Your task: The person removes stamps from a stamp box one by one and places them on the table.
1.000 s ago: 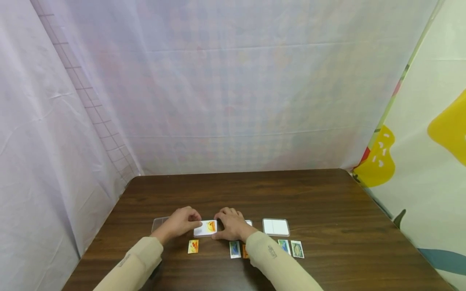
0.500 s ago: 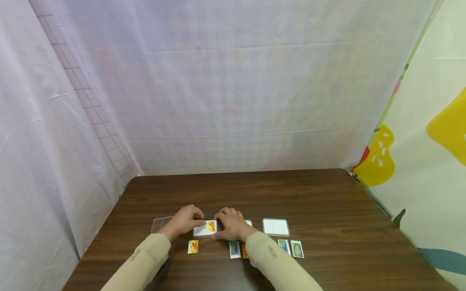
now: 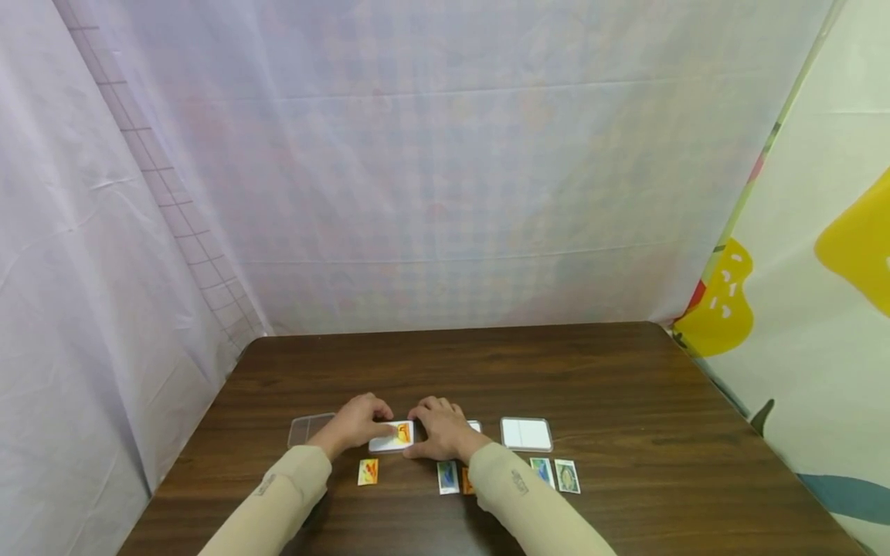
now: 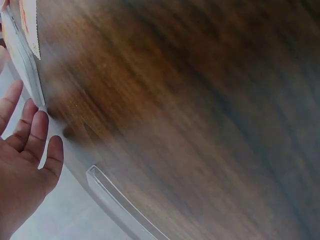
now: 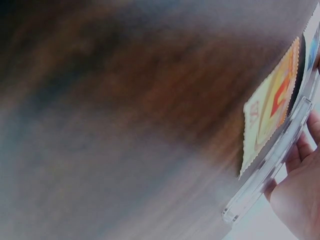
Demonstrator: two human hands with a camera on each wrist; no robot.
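My left hand (image 3: 356,423) reaches over the left part of a flat clear case with a white insert (image 3: 382,443). Its thumb presses on the case's face beside an orange-yellow postage stamp (image 3: 403,432). In the left wrist view the other fingers (image 4: 39,132) are loosely bent beside the case edge (image 4: 31,72). My right hand (image 3: 443,430) holds the case's right end, thumb at the near corner and index finger at the far one. It mostly covers a second white-backed case (image 3: 476,425), whose clear edge (image 5: 267,167) shows in the right wrist view.
A transparent case (image 3: 306,429) lies left, partly behind the left hand; another white-backed case (image 3: 526,434) lies right. Along the near side lie a yellow-red stamp (image 3: 368,472), a blue-green stamp (image 3: 448,477), an orange stamp (image 5: 272,107) partly under the right sleeve, and a green stamp (image 3: 567,476).
My left hand has shifted slightly right over the case, its thumb now closer to the orange-yellow stamp. The right hand has stayed in place.
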